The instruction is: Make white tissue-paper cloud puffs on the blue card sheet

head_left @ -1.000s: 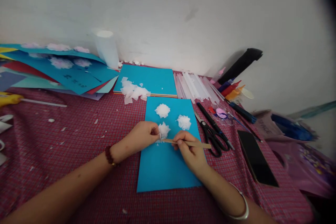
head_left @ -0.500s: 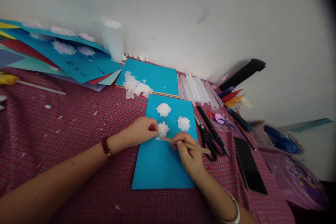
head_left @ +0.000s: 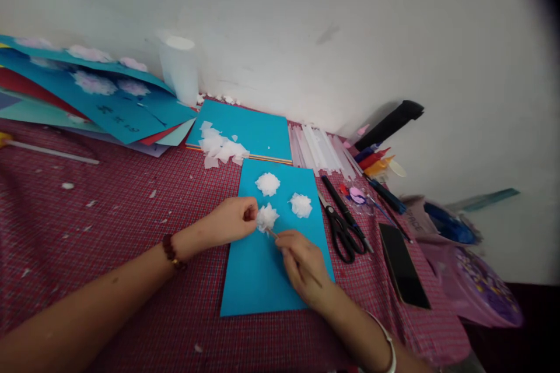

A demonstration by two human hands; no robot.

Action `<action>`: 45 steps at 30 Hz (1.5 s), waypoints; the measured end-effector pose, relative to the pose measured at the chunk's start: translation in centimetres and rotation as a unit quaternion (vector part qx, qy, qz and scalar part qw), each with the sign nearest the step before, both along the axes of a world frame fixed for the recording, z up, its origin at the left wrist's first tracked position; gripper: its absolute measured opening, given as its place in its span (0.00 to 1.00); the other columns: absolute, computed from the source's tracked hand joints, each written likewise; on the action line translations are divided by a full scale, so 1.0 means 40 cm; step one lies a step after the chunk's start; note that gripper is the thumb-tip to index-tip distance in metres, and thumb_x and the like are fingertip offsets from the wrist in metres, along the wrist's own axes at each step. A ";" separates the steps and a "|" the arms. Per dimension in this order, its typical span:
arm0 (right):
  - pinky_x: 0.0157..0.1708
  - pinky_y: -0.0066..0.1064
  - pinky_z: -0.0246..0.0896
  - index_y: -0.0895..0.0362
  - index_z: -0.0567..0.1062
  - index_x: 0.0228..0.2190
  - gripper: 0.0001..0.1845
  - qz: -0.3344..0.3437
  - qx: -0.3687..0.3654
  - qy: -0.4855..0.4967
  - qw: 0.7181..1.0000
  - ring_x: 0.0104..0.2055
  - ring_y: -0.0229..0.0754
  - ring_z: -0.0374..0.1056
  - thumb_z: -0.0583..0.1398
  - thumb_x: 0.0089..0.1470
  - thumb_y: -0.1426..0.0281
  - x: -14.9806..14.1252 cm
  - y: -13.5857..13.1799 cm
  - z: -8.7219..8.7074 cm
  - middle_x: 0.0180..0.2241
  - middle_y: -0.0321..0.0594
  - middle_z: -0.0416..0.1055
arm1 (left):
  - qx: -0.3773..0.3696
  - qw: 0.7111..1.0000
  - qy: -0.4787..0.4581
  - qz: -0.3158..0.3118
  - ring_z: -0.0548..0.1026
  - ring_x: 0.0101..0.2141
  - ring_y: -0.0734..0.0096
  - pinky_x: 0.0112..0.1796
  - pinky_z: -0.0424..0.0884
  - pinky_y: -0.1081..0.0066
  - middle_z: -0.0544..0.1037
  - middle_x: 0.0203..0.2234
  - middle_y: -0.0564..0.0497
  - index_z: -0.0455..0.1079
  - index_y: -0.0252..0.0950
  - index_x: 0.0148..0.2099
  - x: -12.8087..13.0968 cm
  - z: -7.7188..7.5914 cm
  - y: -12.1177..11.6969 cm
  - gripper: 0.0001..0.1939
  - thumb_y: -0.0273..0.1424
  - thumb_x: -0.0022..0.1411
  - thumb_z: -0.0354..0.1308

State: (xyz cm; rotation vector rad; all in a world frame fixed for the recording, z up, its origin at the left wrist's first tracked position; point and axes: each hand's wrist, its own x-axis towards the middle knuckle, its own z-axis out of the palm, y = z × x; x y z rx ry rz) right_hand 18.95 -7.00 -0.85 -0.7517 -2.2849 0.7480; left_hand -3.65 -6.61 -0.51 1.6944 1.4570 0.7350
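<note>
A blue sheet of paper (head_left: 258, 280) lies on the checked cloth with three ruffled white paper puffs on it. My right hand (head_left: 304, 265) grips a slim wooden stick (head_left: 272, 233), whose tip touches the lower edge of the nearest puff (head_left: 267, 217). Just left of that puff, my left hand (head_left: 231, 220) is closed with its fingertips curled together; whatever it may hold is hidden. The top puff (head_left: 268, 184) and the right-hand puff (head_left: 301, 205) lie flat on the sheet, apart from both hands.
White paper scraps (head_left: 221, 145) lie on a stack of coloured sheets (head_left: 249, 122) behind. Black-handled scissors (head_left: 343, 233), a phone (head_left: 403, 265) and white strips (head_left: 321, 148) are at the right. Decorated blue cards (head_left: 126, 108) and a white cup (head_left: 179, 73) stand by the wall.
My right hand has turned the stick steeper, bringing its tip against the bottom of the nearest puff. The left hand stays beside the puff. The whole view has shifted slightly.
</note>
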 end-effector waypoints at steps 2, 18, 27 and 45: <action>0.41 0.39 0.66 0.54 0.69 0.44 0.14 0.031 0.081 -0.050 0.995 0.43 0.46 0.68 0.51 0.59 0.78 0.002 -0.009 -0.002 0.42 0.47 0.72 | 0.004 1.000 0.002 -0.009 0.64 0.23 0.74 0.24 0.55 0.73 0.66 0.21 0.56 0.61 0.37 0.28 -0.003 -0.009 0.000 0.01 0.27 0.51 0.50; 0.42 0.40 0.66 0.55 0.68 0.47 0.15 0.051 0.121 -0.110 0.985 0.44 0.48 0.66 0.50 0.59 0.77 0.006 -0.020 0.010 0.44 0.50 0.70 | 0.013 1.000 0.019 0.009 0.65 0.24 0.73 0.24 0.54 0.74 0.67 0.21 0.56 0.61 0.37 0.28 0.006 -0.030 0.001 0.01 0.28 0.51 0.51; 0.29 0.32 0.64 0.54 0.70 0.30 0.09 -0.125 -0.217 0.219 0.943 0.26 0.39 0.66 0.51 0.60 0.70 0.023 0.015 0.023 0.24 0.35 0.68 | -0.139 0.968 -0.210 0.016 0.66 0.23 0.75 0.26 0.62 0.73 0.68 0.20 0.57 0.64 0.36 0.29 -0.042 0.040 -0.004 0.07 0.32 0.50 0.60; 0.58 0.46 0.47 0.51 0.74 0.30 0.10 -0.262 -0.359 0.301 0.844 0.29 0.43 0.69 0.57 0.58 0.61 0.113 -0.048 -0.025 0.24 0.34 0.72 | -0.154 0.828 -0.440 0.313 0.66 0.54 0.57 0.43 0.73 0.61 0.73 0.45 0.50 0.70 0.41 0.43 -0.049 0.095 0.006 0.18 0.36 0.48 0.67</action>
